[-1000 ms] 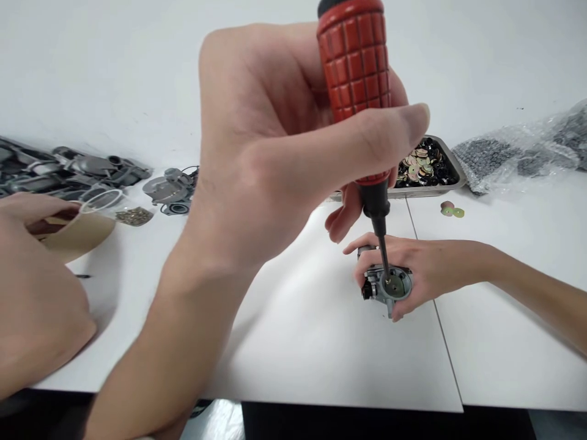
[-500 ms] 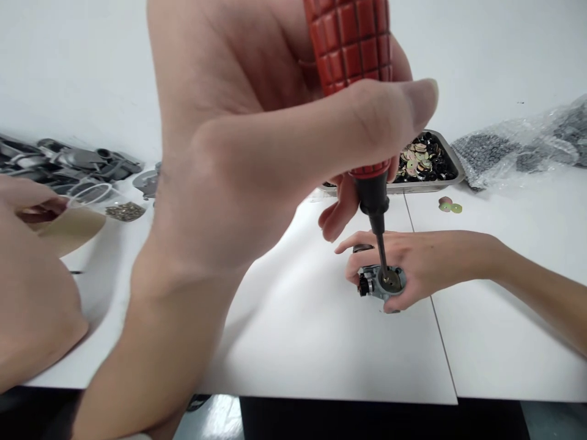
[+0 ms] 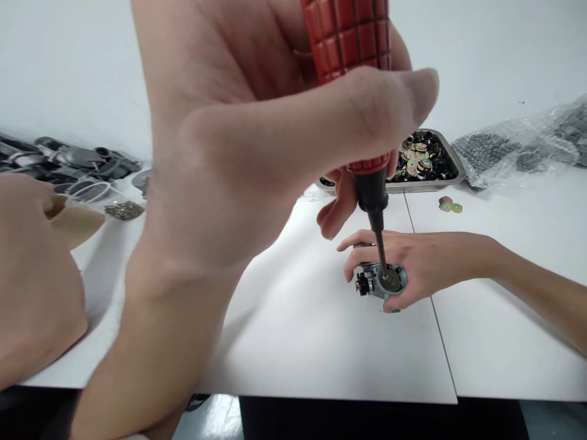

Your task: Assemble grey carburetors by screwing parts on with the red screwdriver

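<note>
My left hand (image 3: 238,159) fills the upper middle, its fingers and thumb wrapped round the red ridged handle of a screwdriver (image 3: 370,183). The thin steel shaft points down, its tip on a small screw in a round brass-coloured plate (image 3: 392,281). That plate sits inside the bore of a small grey metal carburetor (image 3: 376,287) with a black fitting on its left side. My right hand (image 3: 408,256), back upward, grips the carburetor against the white table from the right, thumb on the near side. Its fingers partly cover the far side.
Behind the hands stands a metal tray (image 3: 452,182) of brassy discs and black parts. Loose discs (image 3: 449,205) lie before it, plastic-wrapped parts (image 3: 490,153) to its right. At left are another person's hand (image 3: 36,275), a bag of small screws (image 3: 123,211) and dark parts (image 3: 68,159).
My left hand has shifted slightly left and up around the screwdriver. The fingers of my right hand have moved a little off the black fitting, which shows more. The tip stays at the plate.
</note>
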A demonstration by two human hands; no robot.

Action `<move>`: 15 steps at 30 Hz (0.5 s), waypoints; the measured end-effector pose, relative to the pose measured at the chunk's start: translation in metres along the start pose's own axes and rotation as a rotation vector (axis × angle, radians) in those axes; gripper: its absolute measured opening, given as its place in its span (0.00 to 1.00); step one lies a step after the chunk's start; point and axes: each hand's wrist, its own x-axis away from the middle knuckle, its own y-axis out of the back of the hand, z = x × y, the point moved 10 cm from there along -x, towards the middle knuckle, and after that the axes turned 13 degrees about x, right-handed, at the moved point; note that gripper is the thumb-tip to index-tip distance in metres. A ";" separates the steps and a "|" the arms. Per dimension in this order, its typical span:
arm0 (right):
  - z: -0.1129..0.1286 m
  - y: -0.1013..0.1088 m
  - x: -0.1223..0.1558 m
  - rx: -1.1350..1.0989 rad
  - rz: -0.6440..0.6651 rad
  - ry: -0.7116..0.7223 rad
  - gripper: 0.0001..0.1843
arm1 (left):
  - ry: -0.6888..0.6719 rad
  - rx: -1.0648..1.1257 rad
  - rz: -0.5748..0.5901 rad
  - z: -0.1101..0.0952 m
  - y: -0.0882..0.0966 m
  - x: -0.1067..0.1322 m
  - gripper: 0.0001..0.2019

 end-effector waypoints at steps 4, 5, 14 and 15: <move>0.001 0.001 0.000 0.035 -0.006 0.001 0.22 | 0.129 -0.189 0.440 0.021 -0.064 0.004 0.31; 0.001 0.001 0.000 0.041 -0.011 -0.002 0.22 | 0.104 -0.206 0.450 0.022 -0.068 0.003 0.28; -0.001 0.002 0.001 0.031 -0.018 -0.031 0.22 | 0.065 -0.168 0.509 0.026 -0.072 0.011 0.18; -0.001 0.002 0.001 0.029 -0.014 -0.032 0.22 | 0.062 -0.160 0.515 0.026 -0.072 0.012 0.18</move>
